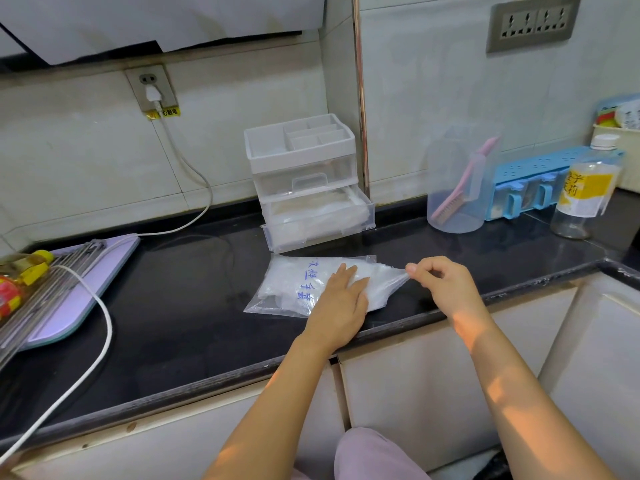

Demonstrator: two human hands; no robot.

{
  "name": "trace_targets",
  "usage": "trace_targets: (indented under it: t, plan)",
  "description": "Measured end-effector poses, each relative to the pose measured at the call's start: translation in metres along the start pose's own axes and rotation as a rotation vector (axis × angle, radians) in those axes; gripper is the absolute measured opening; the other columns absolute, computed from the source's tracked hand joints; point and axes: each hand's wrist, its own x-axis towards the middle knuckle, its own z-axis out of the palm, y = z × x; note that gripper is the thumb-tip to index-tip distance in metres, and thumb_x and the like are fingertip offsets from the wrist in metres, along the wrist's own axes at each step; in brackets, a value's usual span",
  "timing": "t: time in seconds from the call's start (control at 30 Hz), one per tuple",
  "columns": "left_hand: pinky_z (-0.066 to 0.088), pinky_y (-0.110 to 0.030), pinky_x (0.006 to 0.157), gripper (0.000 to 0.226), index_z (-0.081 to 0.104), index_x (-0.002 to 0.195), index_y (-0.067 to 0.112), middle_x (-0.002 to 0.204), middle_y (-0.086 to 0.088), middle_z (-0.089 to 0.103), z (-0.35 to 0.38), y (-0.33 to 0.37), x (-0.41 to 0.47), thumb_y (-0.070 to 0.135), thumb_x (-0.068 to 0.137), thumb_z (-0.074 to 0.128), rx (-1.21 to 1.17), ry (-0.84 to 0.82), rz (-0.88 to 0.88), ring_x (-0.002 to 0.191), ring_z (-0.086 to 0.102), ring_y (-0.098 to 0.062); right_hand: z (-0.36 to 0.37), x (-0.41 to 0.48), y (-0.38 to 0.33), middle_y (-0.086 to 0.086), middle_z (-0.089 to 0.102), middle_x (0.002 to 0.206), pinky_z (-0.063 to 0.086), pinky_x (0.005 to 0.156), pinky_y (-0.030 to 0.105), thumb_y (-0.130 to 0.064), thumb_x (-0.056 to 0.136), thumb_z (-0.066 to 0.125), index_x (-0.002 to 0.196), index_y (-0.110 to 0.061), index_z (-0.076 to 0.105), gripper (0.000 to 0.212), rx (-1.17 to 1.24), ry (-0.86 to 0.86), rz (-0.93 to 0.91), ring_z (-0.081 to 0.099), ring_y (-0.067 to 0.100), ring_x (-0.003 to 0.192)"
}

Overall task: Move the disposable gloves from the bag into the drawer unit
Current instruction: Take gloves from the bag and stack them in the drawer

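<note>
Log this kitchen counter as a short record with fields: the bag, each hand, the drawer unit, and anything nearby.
bag: clear plastic with blue writing, lying flat on the black counter
left hand: pressed flat on the bag, fingers straight
right hand: pinches the bag's right end
drawer unit: behind the bag, against the wall
lower drawer: pulled out, pale plastic inside
nearby: clear jug holding a pink brush, to the right

The bag (294, 282) is showing blue handwriting, 次性手套, with the character before it unclear. The yellow sticker (165, 112) under the wall socket (151, 88) is displaying 心触电, while the bottle (571, 225) is carrying a yellow label (583, 195) showing 子 and 莉.
</note>
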Motion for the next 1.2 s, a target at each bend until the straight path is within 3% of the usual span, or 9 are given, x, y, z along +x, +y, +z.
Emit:
trace_targets:
  t: [0.17,0.3,0.43,0.6,0.73,0.87,0.97,1.07,1.2]
  plan:
    - [0.004,-0.025,0.116,0.044,0.036,0.146,0.018,0.159,0.001,0.016,0.000,0.000,-0.001,0.028,0.104,0.027,0.017,0.012,-0.003,0.148,0.000,-0.013,-0.015,-0.002,-0.005,0.006,0.065,0.088,0.051,0.092,0.033,-0.026,0.095,0.057,0.087,-0.008,0.066,0.022,0.307,0.234,0.115,0.062,0.011,0.084]
    - [0.004,-0.026,0.117,0.044,0.036,0.146,0.018,0.160,-0.001,0.015,0.000,0.001,0.000,0.028,0.104,0.028,0.027,0.006,-0.016,0.148,0.000,-0.014,-0.015,-0.007,-0.012,0.008,0.066,0.100,0.051,0.090,0.031,-0.047,0.093,0.053,0.100,-0.007,0.059,0.041,0.538,0.118,0.324,0.066,0.015,0.093]
    - [0.005,-0.026,0.117,0.044,0.037,0.146,0.017,0.159,-0.001,0.016,-0.001,0.002,0.000,0.027,0.104,0.029,0.024,0.009,-0.013,0.148,0.000,-0.014,-0.004,-0.012,-0.018,0.006,0.069,0.092,0.054,0.080,0.030,-0.049,0.084,0.064,0.096,-0.009,0.062,0.042,0.353,-0.103,0.455,0.068,0.017,0.091]
    - [0.007,-0.028,0.118,0.044,0.037,0.146,0.016,0.159,-0.002,0.018,-0.003,0.004,-0.002,0.026,0.103,0.030,0.022,0.010,-0.013,0.148,0.002,-0.014,0.001,-0.001,-0.033,0.010,0.068,0.100,0.050,0.089,0.036,-0.021,0.088,0.066,0.109,-0.006,0.064,0.026,0.193,0.022,0.360,0.064,0.021,0.093]
    - [0.007,-0.027,0.118,0.044,0.038,0.145,0.016,0.159,-0.002,0.017,-0.003,0.004,-0.003,0.026,0.103,0.031,0.011,0.007,-0.017,0.148,0.002,-0.014,-0.022,0.002,-0.068,-0.002,0.059,0.097,0.042,0.071,0.022,-0.015,0.094,0.055,0.109,-0.016,0.062,0.016,0.107,0.067,0.179,0.055,0.009,0.086]
    - [0.005,-0.019,0.113,0.045,0.037,0.146,0.016,0.159,0.002,0.015,-0.006,0.004,-0.004,0.024,0.102,0.034,-0.057,-0.003,0.033,0.147,0.003,-0.010,-0.049,0.003,-0.116,-0.015,0.069,0.102,0.039,0.091,0.023,-0.003,0.090,0.045,0.096,-0.017,0.076,0.034,-0.046,-0.326,-0.033,0.057,0.004,0.101]
    - [0.007,-0.016,0.114,0.041,0.041,0.143,0.023,0.155,0.009,0.025,-0.015,0.011,-0.007,0.029,0.103,0.035,-0.307,0.081,0.030,0.143,0.014,0.000,-0.056,0.004,-0.147,-0.022,0.072,0.094,0.040,0.082,0.011,0.002,0.089,0.044,0.096,-0.018,0.076,0.037,-0.296,-0.593,-0.117,0.060,-0.013,0.089]
    - [0.017,-0.032,0.119,0.039,0.055,0.129,0.035,0.140,0.019,0.046,-0.036,0.031,-0.014,0.049,0.099,0.035,-0.784,0.209,-0.130,0.128,0.035,0.011,-0.054,0.001,-0.165,-0.027,0.070,0.084,0.043,0.076,0.009,0.004,0.091,0.047,0.107,-0.021,0.071,0.038,-0.480,-0.828,-0.203,0.062,-0.012,0.079]
    - [0.034,-0.027,0.109,0.079,0.070,0.111,0.025,0.122,0.006,0.066,-0.073,0.051,-0.011,0.086,0.070,0.041,-1.093,0.127,0.048,0.122,0.054,-0.005,-0.047,0.004,-0.176,-0.023,0.066,0.071,0.042,0.055,0.007,0.007,0.091,0.049,0.118,-0.013,0.064,0.037,-0.521,-0.999,-0.183,0.056,-0.008,0.056]
